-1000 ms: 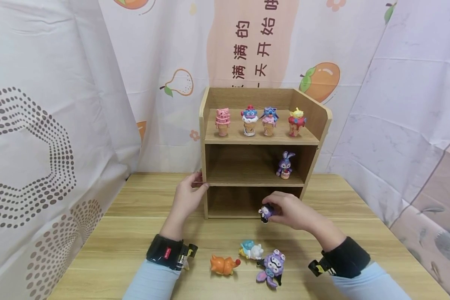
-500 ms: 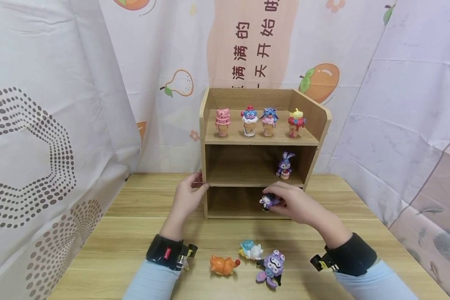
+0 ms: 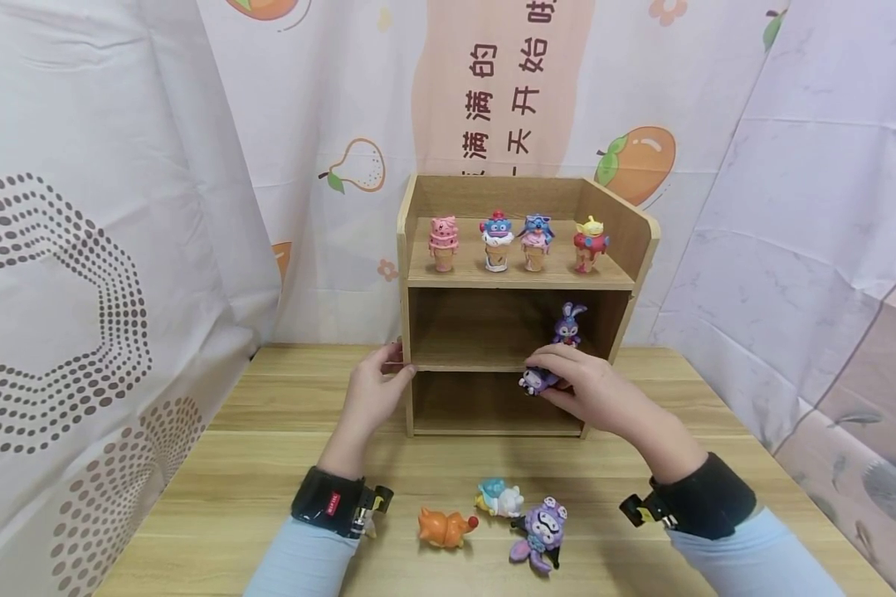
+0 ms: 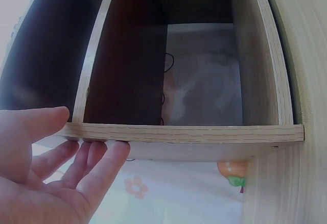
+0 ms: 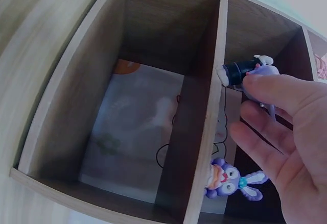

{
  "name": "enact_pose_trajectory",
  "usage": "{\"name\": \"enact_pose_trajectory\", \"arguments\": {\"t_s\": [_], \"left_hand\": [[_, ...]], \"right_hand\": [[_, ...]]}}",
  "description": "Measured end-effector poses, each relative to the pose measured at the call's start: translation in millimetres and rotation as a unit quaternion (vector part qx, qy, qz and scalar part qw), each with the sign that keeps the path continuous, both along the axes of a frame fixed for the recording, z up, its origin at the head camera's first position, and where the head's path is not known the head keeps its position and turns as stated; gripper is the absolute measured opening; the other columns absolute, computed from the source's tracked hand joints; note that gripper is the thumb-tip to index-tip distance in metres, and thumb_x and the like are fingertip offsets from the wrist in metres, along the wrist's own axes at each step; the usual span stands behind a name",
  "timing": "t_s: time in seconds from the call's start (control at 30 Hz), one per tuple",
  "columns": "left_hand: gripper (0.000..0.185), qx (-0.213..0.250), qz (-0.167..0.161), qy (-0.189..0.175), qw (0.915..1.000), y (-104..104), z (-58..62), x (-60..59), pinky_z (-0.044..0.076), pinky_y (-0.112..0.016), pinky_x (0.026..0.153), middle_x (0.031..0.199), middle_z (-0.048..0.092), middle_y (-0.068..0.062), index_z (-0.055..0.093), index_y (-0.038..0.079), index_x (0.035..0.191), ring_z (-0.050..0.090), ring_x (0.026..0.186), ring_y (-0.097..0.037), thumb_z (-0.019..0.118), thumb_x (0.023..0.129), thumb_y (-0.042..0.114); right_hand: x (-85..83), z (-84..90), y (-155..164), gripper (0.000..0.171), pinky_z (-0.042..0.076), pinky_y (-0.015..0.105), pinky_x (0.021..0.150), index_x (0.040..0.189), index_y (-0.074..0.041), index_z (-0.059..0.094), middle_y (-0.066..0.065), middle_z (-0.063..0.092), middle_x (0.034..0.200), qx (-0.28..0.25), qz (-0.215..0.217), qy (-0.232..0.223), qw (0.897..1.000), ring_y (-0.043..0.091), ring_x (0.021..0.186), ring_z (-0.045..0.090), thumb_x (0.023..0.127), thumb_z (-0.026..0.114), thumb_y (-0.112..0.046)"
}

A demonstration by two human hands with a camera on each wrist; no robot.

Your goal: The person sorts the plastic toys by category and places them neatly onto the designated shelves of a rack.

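Observation:
My right hand (image 3: 551,378) pinches a small dark purple figure (image 3: 538,381) at the front edge of the middle board of a wooden shelf unit (image 3: 518,277), just left of a purple rabbit figure (image 3: 569,322) standing on that board. In the right wrist view the dark purple figure (image 5: 249,71) sits at the fingertips of the right hand (image 5: 258,89), with the purple rabbit figure (image 5: 232,179) inside. My left hand (image 3: 390,366) grips the unit's left side panel. The left wrist view shows the left hand (image 4: 61,147) with its thumb and fingers either side of that panel (image 4: 204,132).
Several ice-cream cone figures (image 3: 496,240) stand in a row on the top board. On the wooden table (image 3: 284,414) near me lie an orange figure (image 3: 444,527), a white and blue figure (image 3: 502,498) and a purple figure (image 3: 540,531). Patterned cloth hangs all round.
My right hand has lifted the dark purple figure from in front of the bottom compartment up to the middle board's edge. The left hand has stayed on the side panel.

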State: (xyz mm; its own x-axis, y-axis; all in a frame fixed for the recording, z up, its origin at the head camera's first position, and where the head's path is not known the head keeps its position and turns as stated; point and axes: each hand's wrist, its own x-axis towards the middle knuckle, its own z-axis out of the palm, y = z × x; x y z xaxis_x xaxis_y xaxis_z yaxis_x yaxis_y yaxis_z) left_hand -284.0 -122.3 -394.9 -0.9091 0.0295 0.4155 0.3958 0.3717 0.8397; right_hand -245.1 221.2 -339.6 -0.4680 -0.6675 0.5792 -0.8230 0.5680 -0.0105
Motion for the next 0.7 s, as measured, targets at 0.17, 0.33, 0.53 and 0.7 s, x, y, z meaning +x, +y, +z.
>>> {"name": "enact_pose_trajectory", "arguments": {"t_s": [0.17,0.33,0.53,0.7], "left_hand": [[0.043,-0.002,0.001,0.000,1.0000,0.0,-0.2,0.0,0.056,-0.045,0.095,0.118,0.068,-0.016,0.063,0.000,0.135,0.066,0.108,-0.031,0.071,0.094,0.013],[0.044,-0.001,-0.001,-0.003,1.0000,-0.1,0.2,0.5,0.056,-0.044,0.095,0.119,0.068,-0.015,0.062,0.000,0.136,0.066,0.109,-0.031,0.071,0.095,0.013],[0.043,0.006,-0.006,-0.003,1.0000,0.0,0.8,1.0,0.056,-0.043,0.095,0.121,0.066,-0.017,0.062,-0.001,0.135,0.065,0.110,-0.032,0.071,0.095,0.011],[0.043,0.007,-0.009,-0.001,0.9999,0.3,0.5,0.6,0.057,-0.042,0.094,0.122,0.065,-0.018,0.062,-0.003,0.134,0.065,0.110,-0.032,0.070,0.095,0.010]], "right_hand": [[-3.0,8.9,-0.1,0.051,0.061,0.040,0.081,0.123,-0.005,0.067,0.007,0.064,0.123,0.004,0.005,0.032,0.999,0.021,0.103,0.067,0.077,0.087,0.004],[-7.1,18.2,-1.8,0.054,0.061,0.041,0.079,0.122,-0.005,0.067,0.009,0.065,0.121,0.006,0.017,0.074,0.997,0.023,0.100,0.069,0.074,0.088,0.004],[-11.2,30.1,-4.0,0.053,0.061,0.043,0.081,0.122,-0.004,0.068,0.009,0.067,0.121,0.013,0.019,0.102,0.995,0.023,0.100,0.069,0.073,0.088,0.003],[-15.4,36.0,-4.6,0.051,0.060,0.045,0.085,0.124,-0.003,0.068,0.009,0.068,0.123,0.023,0.022,0.116,0.993,0.024,0.106,0.069,0.076,0.087,0.000]]}}
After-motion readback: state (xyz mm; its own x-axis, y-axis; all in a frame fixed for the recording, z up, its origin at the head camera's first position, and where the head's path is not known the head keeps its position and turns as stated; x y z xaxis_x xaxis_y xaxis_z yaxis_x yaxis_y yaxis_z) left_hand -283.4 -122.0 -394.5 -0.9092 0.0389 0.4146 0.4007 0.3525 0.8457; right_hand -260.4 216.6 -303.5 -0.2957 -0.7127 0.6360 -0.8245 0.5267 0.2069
